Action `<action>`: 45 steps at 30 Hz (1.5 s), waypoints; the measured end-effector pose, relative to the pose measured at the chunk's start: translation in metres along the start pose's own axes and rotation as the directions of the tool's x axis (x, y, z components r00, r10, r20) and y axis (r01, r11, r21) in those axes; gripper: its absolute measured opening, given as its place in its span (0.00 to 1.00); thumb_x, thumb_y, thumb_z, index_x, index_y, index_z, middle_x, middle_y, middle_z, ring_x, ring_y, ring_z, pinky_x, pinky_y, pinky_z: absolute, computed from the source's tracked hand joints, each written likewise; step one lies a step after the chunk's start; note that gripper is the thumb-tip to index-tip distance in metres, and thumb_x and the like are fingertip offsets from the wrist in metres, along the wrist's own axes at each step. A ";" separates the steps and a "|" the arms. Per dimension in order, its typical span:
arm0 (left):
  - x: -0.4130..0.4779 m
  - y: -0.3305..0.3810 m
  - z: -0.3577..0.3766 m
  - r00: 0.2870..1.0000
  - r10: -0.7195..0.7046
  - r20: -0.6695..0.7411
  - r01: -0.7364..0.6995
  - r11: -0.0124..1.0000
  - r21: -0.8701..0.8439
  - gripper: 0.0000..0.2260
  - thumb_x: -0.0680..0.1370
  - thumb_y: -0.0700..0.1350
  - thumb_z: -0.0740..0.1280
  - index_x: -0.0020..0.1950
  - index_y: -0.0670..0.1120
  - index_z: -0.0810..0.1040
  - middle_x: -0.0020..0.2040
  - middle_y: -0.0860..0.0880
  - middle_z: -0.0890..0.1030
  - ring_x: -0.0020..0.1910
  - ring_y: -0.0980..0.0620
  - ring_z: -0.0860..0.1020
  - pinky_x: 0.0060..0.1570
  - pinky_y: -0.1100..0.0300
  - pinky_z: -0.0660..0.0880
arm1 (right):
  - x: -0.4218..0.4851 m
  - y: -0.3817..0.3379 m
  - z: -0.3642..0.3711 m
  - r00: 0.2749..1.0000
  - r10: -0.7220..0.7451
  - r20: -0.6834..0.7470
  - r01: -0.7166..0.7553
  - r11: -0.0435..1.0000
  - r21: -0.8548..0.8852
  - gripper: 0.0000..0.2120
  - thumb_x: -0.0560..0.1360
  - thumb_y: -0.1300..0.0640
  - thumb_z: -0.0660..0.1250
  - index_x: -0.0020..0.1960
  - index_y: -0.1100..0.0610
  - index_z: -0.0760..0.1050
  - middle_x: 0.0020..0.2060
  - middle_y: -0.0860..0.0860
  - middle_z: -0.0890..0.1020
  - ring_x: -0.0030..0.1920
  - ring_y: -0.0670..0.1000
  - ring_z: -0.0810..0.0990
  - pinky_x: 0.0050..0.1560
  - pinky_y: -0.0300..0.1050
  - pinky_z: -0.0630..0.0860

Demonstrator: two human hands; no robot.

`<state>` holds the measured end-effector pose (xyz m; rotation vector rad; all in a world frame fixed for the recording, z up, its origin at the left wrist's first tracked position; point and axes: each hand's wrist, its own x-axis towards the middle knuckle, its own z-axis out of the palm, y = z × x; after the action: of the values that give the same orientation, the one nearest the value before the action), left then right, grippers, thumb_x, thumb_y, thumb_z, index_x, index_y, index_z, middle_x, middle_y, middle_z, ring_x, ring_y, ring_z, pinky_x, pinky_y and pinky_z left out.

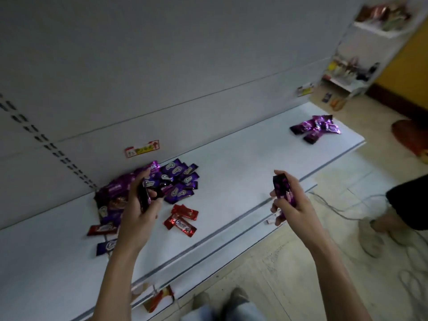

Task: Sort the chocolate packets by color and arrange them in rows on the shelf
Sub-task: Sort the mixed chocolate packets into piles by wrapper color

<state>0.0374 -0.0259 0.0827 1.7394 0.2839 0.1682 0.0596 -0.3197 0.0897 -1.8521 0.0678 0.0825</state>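
Note:
A mixed heap of purple and blue chocolate packets [176, 181] lies at the back left of the white shelf [243, 167]. Two red packets [181, 218] lie just in front of the heap. Another red packet [102, 229] and a blue one [106, 247] sit further left. My left hand [141, 205] hovers over the heap and grips a dark purple packet [143, 195]. My right hand [291, 202] is above the shelf's front edge and holds magenta-purple packets [283, 188]. A small group of magenta-purple packets [315, 128] lies at the shelf's far right end.
The shelf's back panel carries a red and white sticker [142, 148]. Cables [347, 209] run over the tiled floor to the right. Another person's leg and shoe [379, 237] stand there. A side rack with goods [352, 70] is at the back right. My own shoes [238, 297] are below.

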 end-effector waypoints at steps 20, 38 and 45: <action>0.003 0.046 0.330 0.892 0.011 0.451 -0.027 0.999 0.029 0.21 0.80 0.37 0.55 0.57 0.65 0.69 0.49 0.50 0.78 0.41 0.54 0.75 0.44 0.59 0.72 | -0.049 0.094 -0.278 0.859 0.174 -0.481 -0.143 0.985 0.100 0.23 0.76 0.68 0.60 0.62 0.44 0.69 0.44 0.49 0.77 0.34 0.48 0.76 0.31 0.45 0.76; 0.128 0.086 0.434 0.971 -0.024 0.239 0.001 0.996 0.094 0.11 0.78 0.37 0.57 0.47 0.53 0.72 0.47 0.52 0.79 0.46 0.51 0.78 0.47 0.55 0.76 | 0.160 0.103 -0.358 0.935 0.083 -0.344 -0.053 0.994 0.093 0.16 0.77 0.65 0.58 0.60 0.50 0.69 0.48 0.51 0.79 0.38 0.51 0.79 0.32 0.44 0.76; 0.173 0.100 0.446 0.993 0.024 0.116 -0.048 0.976 0.212 0.04 0.74 0.47 0.61 0.41 0.53 0.75 0.48 0.43 0.78 0.45 0.48 0.80 0.47 0.53 0.74 | 0.260 0.085 -0.356 0.982 -0.029 -0.186 0.031 1.000 0.004 0.14 0.76 0.65 0.59 0.55 0.49 0.73 0.46 0.52 0.78 0.44 0.50 0.80 0.35 0.40 0.78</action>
<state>0.3327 -0.4153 0.0895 1.9616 0.1933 0.0668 0.3181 -0.6865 0.0832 -1.8492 0.1703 -0.1124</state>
